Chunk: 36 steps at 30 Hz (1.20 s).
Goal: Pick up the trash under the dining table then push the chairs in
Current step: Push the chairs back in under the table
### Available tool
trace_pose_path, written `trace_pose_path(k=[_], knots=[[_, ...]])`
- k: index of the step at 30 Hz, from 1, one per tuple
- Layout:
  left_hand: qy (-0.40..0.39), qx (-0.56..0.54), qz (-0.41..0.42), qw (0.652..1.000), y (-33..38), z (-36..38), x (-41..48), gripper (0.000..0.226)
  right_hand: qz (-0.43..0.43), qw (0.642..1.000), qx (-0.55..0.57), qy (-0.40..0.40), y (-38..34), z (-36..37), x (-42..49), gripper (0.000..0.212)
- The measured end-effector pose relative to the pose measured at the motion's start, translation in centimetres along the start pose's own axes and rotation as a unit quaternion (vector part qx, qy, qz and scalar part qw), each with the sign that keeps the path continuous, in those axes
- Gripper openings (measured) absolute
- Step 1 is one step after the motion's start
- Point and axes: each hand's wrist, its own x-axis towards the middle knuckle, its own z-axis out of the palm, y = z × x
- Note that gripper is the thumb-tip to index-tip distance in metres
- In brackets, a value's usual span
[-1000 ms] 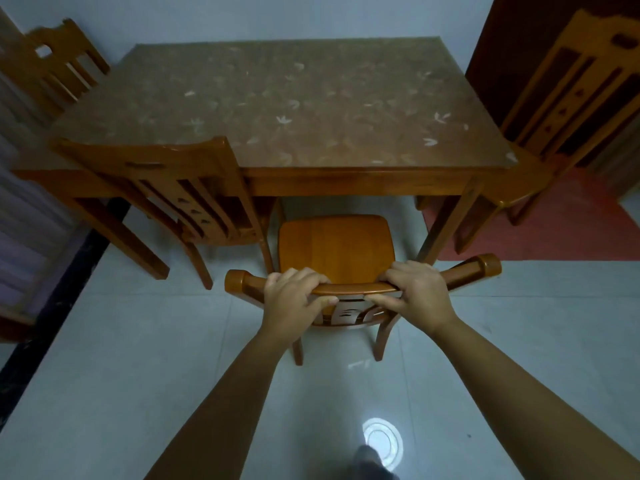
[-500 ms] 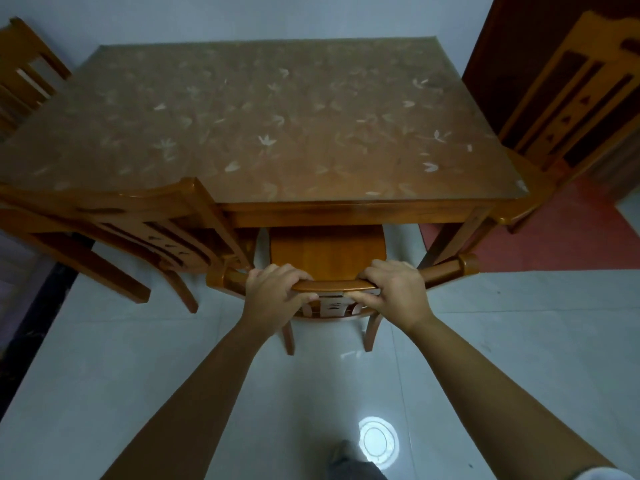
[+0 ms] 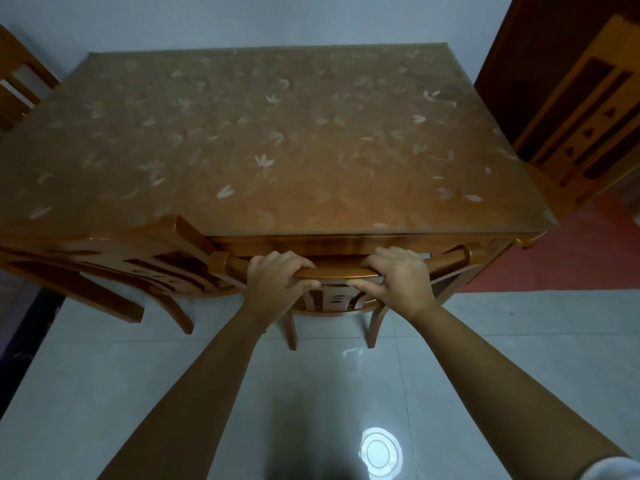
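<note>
A wooden chair stands right against the near edge of the dining table, its seat hidden under the tabletop. My left hand grips the chair's curved top rail left of centre. My right hand grips the same rail right of centre. The table has a brown top with a pale flower pattern under a clear cover. No trash shows anywhere in view.
A second wooden chair stands at the table's near left corner, angled. Another chair stands at the right side by a red mat. A fourth chair back shows at far left. Pale floor tiles spread below me.
The chair has slid forward under the table with both hands on its rail; its seat, visible before, is now hidden. I have stepped closer to the table.
</note>
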Motion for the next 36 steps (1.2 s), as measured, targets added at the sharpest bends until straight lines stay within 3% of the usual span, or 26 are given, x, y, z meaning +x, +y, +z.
trace_pose_path(k=[20,36], knots=[[0.048,-0.003,0.037,0.998,-4.0,0.7,6.4,0.043,0.026,0.999,0.022,-0.026,2.0,2.8,5.9,0.043],[0.015,-0.028,0.028,0.999,-4.4,0.1,6.3,0.056,0.062,0.995,0.029,-0.071,0.9,2.1,6.0,0.046]])
